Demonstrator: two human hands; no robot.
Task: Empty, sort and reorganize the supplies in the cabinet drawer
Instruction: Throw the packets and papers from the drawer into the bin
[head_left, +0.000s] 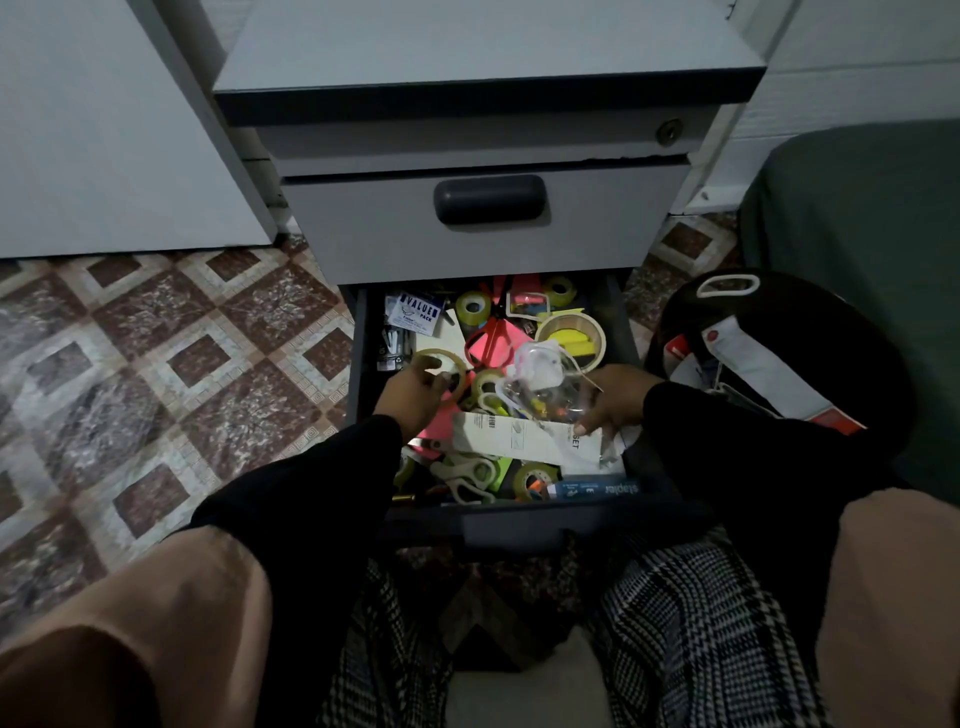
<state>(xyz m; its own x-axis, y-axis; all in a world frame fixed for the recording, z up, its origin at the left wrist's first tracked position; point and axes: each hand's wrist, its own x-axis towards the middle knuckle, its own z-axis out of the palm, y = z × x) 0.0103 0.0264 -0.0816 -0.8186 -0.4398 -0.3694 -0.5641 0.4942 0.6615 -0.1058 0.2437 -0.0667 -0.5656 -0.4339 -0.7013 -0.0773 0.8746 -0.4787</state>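
Dim throughout. Far left: patterned floor tiles. Centre: grey cabinet, bottom drawer pulled open, crammed with supplies half lost in shadow. Left hand curled around a clear tape roll near the drawer's left side, fingertips hidden behind the roll. Right hand pinching a clear plastic bag of small, hard-to-identify bits above a white paper strip. Scissors partly buried near the front. Far right: black bag, partly cut off by a sleeve.
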